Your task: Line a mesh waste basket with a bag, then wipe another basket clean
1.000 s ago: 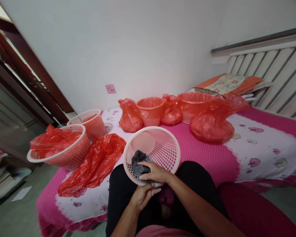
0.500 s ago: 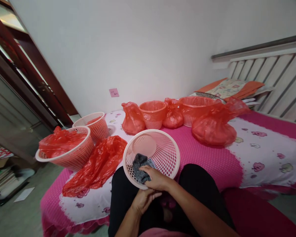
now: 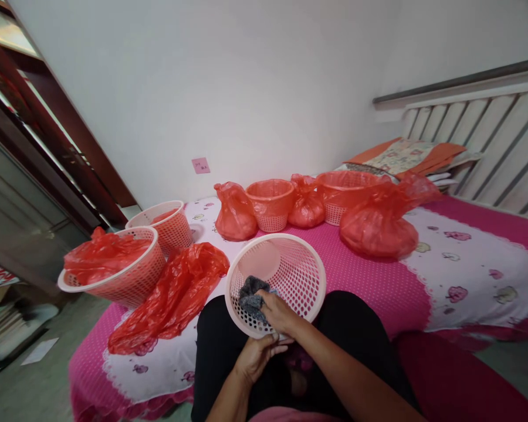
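A pale pink plastic basket (image 3: pixel 310 258) with a perforated wall lies tilted across my lap, its mouth facing me. My left hand (image 3: pixel 259 354) grips the near rim from below, the thumb lying over the edge. Inside the basket, my right hand (image 3: pixel 277 313) presses a crumpled dark grey cloth (image 3: pixel 251 298) against the inner wall, its fingers closed on it. Part of the cloth is hidden behind those fingers. Just left of the basket lies a loose red plastic bag (image 3: pixel 176 299), spread over the bed.
Two pink baskets holding red bags, a front one (image 3: pixel 136 275) and a rear one (image 3: pixel 180 228), stand at left. Along the wall are filled red bags, among them a large one (image 3: pixel 378 228), and two bag-lined baskets. Folded textiles (image 3: pixel 405 157) lie near the radiator (image 3: pixel 479 146).
The basket has shifted slightly to the right and turned a little. My right hand has moved along the inner wall with the cloth. My left thumb now shows over the rim.
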